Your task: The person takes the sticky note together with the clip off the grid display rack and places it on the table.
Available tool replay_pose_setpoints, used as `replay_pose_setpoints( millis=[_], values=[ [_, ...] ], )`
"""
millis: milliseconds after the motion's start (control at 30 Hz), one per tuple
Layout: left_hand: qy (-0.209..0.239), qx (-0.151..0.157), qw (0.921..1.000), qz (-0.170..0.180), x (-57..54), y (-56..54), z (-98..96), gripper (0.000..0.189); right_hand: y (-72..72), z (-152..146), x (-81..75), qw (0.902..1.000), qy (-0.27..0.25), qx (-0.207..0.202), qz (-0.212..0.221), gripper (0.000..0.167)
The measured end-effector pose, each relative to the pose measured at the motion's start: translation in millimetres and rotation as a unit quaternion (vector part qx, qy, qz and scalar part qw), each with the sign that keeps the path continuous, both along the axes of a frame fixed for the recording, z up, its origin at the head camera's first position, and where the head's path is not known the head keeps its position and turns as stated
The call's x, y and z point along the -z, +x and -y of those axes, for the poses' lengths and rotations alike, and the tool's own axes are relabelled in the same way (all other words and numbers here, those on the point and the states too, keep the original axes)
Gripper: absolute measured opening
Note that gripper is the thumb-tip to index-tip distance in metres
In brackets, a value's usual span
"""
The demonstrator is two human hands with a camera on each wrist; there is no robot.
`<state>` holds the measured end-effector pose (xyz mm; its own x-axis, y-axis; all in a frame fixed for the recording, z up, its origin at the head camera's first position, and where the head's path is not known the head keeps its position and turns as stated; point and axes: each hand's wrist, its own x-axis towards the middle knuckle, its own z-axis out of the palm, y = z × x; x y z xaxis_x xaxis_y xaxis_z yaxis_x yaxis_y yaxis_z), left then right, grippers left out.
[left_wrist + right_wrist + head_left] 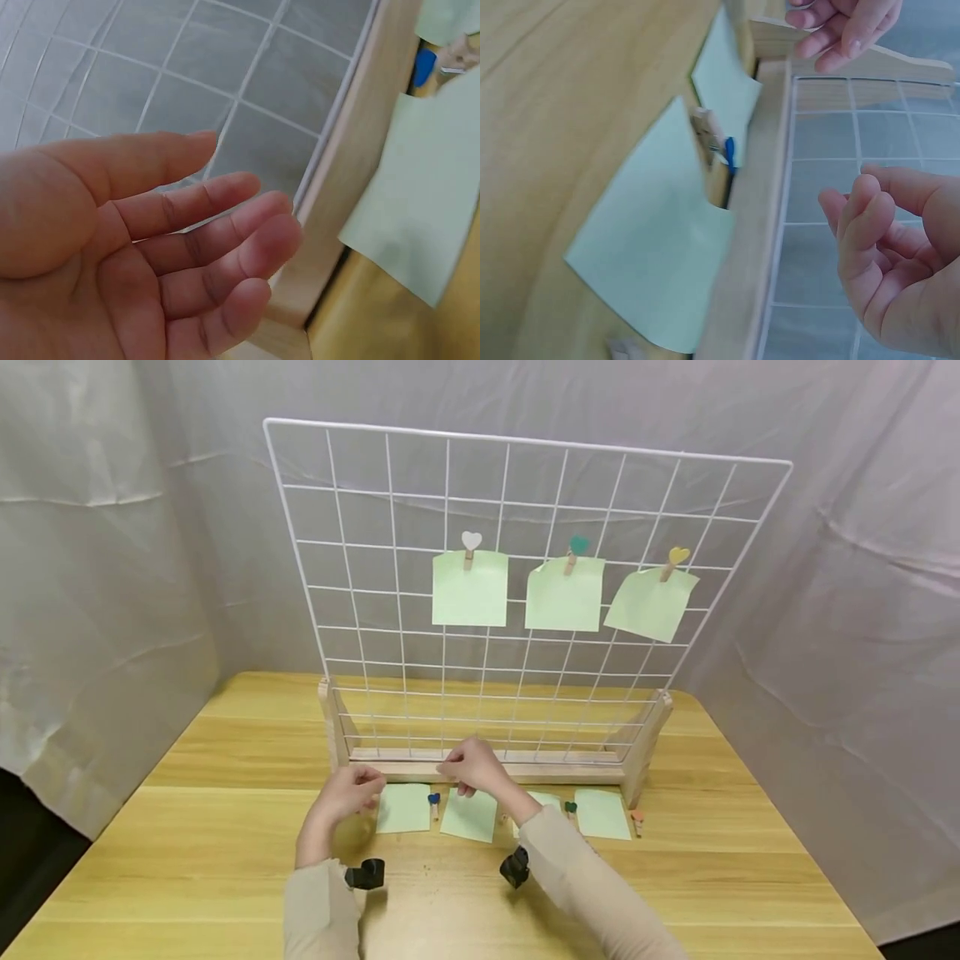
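Note:
My left hand (351, 793) hovers by the left end of the front row of pale green sticky notes. In the left wrist view its fingers are relaxed and slightly bent, with nothing in them. My right hand (477, 767) is above the second sticky note (469, 816), before the stand's wooden base bar (495, 772). Its fingers are loosely bent, the thumb near the fingertips, and no object shows between them in the right wrist view. The leftmost sticky note (404, 808) lies close to my left hand. A clothespin with a blue heart (434, 806) lies between these two notes.
A white wire grid (367, 610) stands upright in the wooden base. Three notes hang on it by clothespins with white (471, 541), teal (578, 545) and yellow (678, 556) hearts. Farther right lie more notes (602, 815), a green-heart clothespin (571, 809) and an orange-topped one (637, 820).

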<state>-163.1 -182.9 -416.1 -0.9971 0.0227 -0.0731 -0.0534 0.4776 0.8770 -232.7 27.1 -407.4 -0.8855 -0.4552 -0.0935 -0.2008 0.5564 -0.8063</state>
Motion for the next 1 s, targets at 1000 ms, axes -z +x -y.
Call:
replay_pose_setpoints(
  millis=[1000],
  values=[
    [-0.014, 0.052, 0.99, -0.131, -68.9, -27.8, -30.0, 0.023, -6.9, -30, -92.2, 0.9938, -0.041, -0.002, -0.103, 0.018]
  ],
)
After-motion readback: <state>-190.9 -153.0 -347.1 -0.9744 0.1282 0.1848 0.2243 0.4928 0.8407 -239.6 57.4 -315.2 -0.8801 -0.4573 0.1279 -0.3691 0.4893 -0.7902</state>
